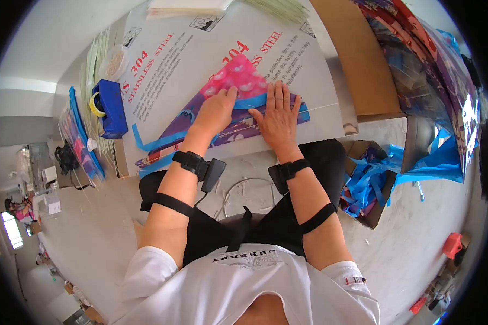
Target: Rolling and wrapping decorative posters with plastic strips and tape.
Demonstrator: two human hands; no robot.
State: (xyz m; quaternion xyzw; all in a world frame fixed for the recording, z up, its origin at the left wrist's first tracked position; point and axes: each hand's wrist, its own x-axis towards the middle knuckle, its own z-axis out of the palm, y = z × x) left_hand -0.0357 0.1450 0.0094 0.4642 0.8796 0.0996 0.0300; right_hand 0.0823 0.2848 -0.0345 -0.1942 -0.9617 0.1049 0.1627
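A thin printed fabric piece (168,128), purple and pink with bright blue edging, lies folded at a slant on the worktable. My left hand (218,111) has its fingers curled down and closed on the fabric, just below the pink corner. Flat on the purple part to the right rests my right hand (278,116), its fingers spread and pressing the cloth. Between the hands runs a blue strip (250,102). A thin clear rod or thread (322,107) sticks out past my right hand. What lies under the fingers is hidden.
A blue tape dispenser (111,110) and a tub of small pale pieces (114,62) stand on the left. Bundles of thin pale sticks (279,8) lie at the back and left. To the right are a cardboard box (363,70), printed fabric (434,59) and a box of blue scraps (363,187).
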